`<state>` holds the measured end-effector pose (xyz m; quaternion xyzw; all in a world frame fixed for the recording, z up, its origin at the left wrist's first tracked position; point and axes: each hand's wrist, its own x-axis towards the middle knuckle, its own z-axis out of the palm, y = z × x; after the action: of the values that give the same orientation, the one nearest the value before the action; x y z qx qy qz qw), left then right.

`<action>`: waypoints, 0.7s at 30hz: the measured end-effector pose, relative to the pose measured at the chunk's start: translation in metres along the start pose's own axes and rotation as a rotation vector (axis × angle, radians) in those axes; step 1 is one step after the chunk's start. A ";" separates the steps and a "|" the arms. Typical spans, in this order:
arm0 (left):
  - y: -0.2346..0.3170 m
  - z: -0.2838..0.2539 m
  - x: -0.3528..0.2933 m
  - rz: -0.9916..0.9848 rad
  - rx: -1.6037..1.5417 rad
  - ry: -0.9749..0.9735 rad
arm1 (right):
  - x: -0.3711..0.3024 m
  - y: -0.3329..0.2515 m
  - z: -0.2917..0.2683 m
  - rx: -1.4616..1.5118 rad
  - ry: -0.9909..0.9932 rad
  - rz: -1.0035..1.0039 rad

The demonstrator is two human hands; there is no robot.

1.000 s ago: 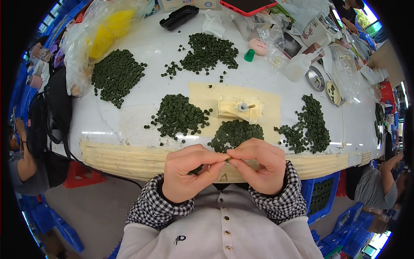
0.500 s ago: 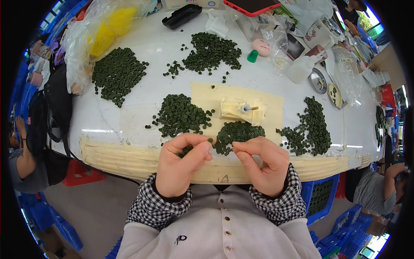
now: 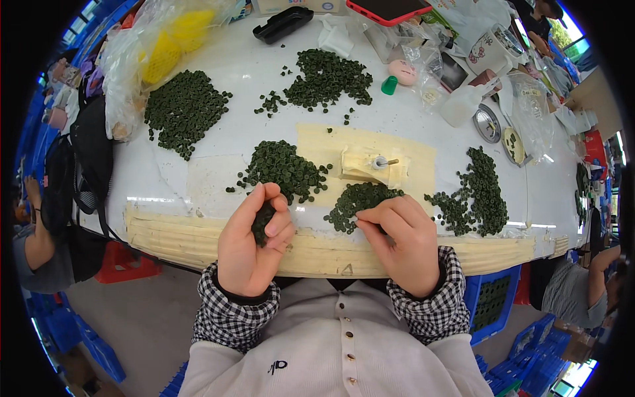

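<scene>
My left hand (image 3: 254, 248) is closed loosely, its fingers curled round several small dark green round pieces (image 3: 262, 223) that show in the palm. It is at the near edge of a heap of the same pieces (image 3: 281, 169). My right hand (image 3: 403, 241) pinches with thumb and forefinger over the near side of another heap (image 3: 357, 204); whatever is between the fingertips is too small to make out. Just beyond that heap stands a fixture block (image 3: 360, 165) wrapped in cream tape, with a metal pin (image 3: 391, 162) sticking out sideways.
More green heaps lie at the far left (image 3: 185, 109), far middle (image 3: 331, 76) and right (image 3: 486, 192). Clear bags (image 3: 119, 73), a black tray (image 3: 283, 25), a red-edged phone (image 3: 387, 8), a mug (image 3: 489, 51) and round tins (image 3: 487, 124) crowd the back. Padded tape (image 3: 178, 231) lines the near edge.
My left hand has drawn back left from the middle and turned, so the pieces in its palm show. My right hand stays by the near heap, its fingers curled a little more.
</scene>
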<state>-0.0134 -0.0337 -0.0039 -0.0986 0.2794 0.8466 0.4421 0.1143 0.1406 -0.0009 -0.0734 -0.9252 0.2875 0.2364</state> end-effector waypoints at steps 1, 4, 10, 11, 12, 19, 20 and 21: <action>-0.001 0.002 -0.001 0.003 -0.026 0.016 | 0.001 -0.002 0.002 -0.029 0.004 -0.010; -0.006 0.009 -0.003 -0.021 -0.053 0.051 | 0.003 -0.005 0.007 -0.111 0.000 -0.042; -0.007 0.018 -0.005 -0.020 -0.012 0.067 | 0.006 -0.004 0.011 -0.157 0.025 -0.088; -0.008 0.017 -0.005 -0.032 0.018 0.036 | 0.006 -0.004 0.012 -0.157 0.040 -0.092; -0.009 0.016 -0.005 -0.045 0.048 0.005 | 0.006 -0.004 0.012 -0.157 0.055 -0.096; -0.020 0.011 -0.003 -0.175 0.091 -0.111 | -0.001 -0.005 0.001 -0.100 0.135 -0.041; -0.022 0.011 -0.002 -0.192 0.093 -0.146 | -0.002 -0.004 0.000 -0.078 0.133 -0.023; -0.025 0.016 -0.004 -0.183 0.176 -0.041 | -0.004 -0.004 0.000 -0.058 0.130 -0.004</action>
<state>0.0105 -0.0156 0.0013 -0.0672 0.3334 0.7767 0.5302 0.1179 0.1364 -0.0002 -0.0970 -0.9159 0.2549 0.2945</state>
